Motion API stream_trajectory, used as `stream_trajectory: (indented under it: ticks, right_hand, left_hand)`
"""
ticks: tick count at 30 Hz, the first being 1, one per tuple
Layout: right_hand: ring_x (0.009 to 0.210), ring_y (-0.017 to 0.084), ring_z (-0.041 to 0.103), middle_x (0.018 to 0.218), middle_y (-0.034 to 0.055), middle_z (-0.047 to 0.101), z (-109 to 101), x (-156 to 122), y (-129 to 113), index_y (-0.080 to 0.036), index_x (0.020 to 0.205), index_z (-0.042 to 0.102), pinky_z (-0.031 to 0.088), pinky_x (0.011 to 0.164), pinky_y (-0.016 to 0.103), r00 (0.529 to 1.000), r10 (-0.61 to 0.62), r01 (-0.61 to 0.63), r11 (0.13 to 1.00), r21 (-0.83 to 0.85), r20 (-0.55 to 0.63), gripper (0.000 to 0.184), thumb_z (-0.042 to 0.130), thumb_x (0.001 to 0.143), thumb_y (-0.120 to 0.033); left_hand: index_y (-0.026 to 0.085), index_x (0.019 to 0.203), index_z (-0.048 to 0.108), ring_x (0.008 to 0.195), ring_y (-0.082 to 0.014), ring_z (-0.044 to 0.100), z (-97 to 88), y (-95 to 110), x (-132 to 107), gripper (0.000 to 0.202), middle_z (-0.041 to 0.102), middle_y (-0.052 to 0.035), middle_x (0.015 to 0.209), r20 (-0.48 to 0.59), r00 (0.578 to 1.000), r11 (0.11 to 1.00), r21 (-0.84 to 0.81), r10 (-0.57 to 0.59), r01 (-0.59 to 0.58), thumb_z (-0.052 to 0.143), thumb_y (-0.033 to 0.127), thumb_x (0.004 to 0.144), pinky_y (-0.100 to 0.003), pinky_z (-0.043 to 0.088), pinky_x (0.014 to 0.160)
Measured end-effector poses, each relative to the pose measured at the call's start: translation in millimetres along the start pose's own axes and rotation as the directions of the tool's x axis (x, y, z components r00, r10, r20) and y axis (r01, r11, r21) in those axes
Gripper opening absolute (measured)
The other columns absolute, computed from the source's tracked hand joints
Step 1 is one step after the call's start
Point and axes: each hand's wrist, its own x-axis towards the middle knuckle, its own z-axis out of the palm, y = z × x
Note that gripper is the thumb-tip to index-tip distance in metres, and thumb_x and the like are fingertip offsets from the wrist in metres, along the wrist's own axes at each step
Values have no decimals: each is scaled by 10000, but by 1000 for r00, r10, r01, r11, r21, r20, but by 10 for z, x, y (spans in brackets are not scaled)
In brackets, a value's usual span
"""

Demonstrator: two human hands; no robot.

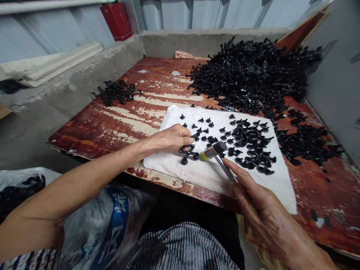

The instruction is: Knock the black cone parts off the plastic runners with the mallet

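My right hand (261, 206) is wrapped round the metal handle of a small mallet (215, 150), which has a black end and a yellow end. The yellow end is beside a black branched plastic part (187, 152) with round feet, lying on a white cloth (168, 167). My left hand (176, 138) pinches this part at its far side, fingertips closed on it. Around my hands, several small black pegs with round bases (204, 138) stand on the cloth. More black disc-based pieces (253, 144) lie heaped at the cloth's right side.
A big pile of black parts (253, 71) covers the table's back right; a smaller pile (116, 92) lies at the left. Loose black pieces (306, 142) spread right of the cloth. A low concrete ledge (84, 71) borders the worn red table (92, 131). Plastic bags (92, 221) stand lower left.
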Motion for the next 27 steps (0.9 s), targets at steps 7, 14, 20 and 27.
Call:
stream_trajectory:
  ticks: [7,14,20,27]
  right_hand:
    - [1139,211,605,1288,140,595,9,-9,5,-117,1376,500,504,914,309,1000,29,-29,1000,12,7,461,382,936,-190]
    - [1079,217,657,1259,124,636,-31,19,4,-151,1402,472,557,869,348,993,82,-88,993,76,84,473,375,944,-211]
    - [1071,222,664,1247,135,651,-85,218,-10,-142,1416,450,557,882,355,999,54,-54,996,73,7,491,402,930,-192]
    - [1060,241,662,1218,145,655,-103,501,-66,-103,1414,447,533,940,417,991,-54,54,999,-3,-125,502,382,920,-173]
  left_hand:
    - [181,585,450,437,-61,263,3,31,-1,262,337,59,502,-9,1000,1000,16,1,-1,525,276,816,-235,167,429]
    - [184,556,463,406,-68,265,-41,61,19,268,338,55,464,1,999,997,75,-35,35,518,277,802,-251,157,421]
    - [188,540,430,416,-71,290,-43,106,19,280,352,48,474,-1,999,991,125,-39,39,513,266,796,-257,172,424]
    - [180,546,472,416,-72,303,-67,142,29,255,372,44,474,9,998,986,154,-63,61,509,247,789,-257,197,417]
